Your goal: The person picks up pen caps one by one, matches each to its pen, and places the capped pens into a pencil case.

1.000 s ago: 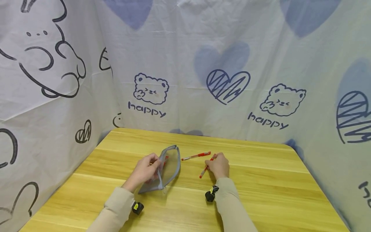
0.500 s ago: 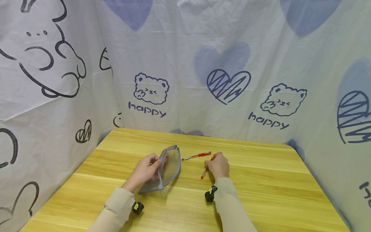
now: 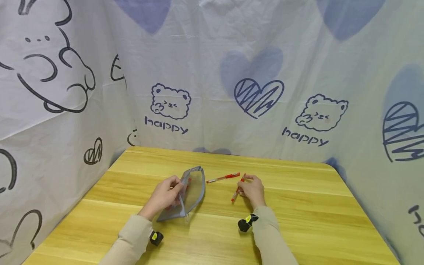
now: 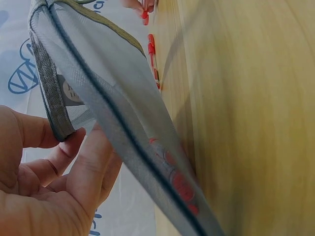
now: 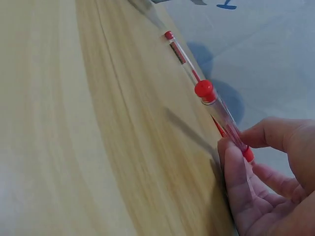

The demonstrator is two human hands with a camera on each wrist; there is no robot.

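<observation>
My left hand (image 3: 165, 193) pinches the edge of a grey mesh zipper pouch (image 3: 198, 184) and holds its mouth apart. Something red and pen-like (image 4: 182, 187) shows through the mesh in the left wrist view. To the right, my right hand (image 3: 254, 189) pinches a clear-barrelled red gel pen (image 3: 235, 194) between thumb and fingers. In the right wrist view the held pen (image 5: 221, 115) points its red end toward the camera, over the wood. A second red gel pen (image 3: 223, 178) lies on the table between the pouch and my right hand.
The light wooden table (image 3: 314, 206) carries all of these things. White cloth (image 3: 212, 121) printed with hearts and bears hangs along its back and both sides. Each wrist wears a small black camera (image 3: 245, 225).
My right hand has shifted slightly right and turned, with its fingers now lower along the pen. The left hand and the pouch have stayed nearly still.
</observation>
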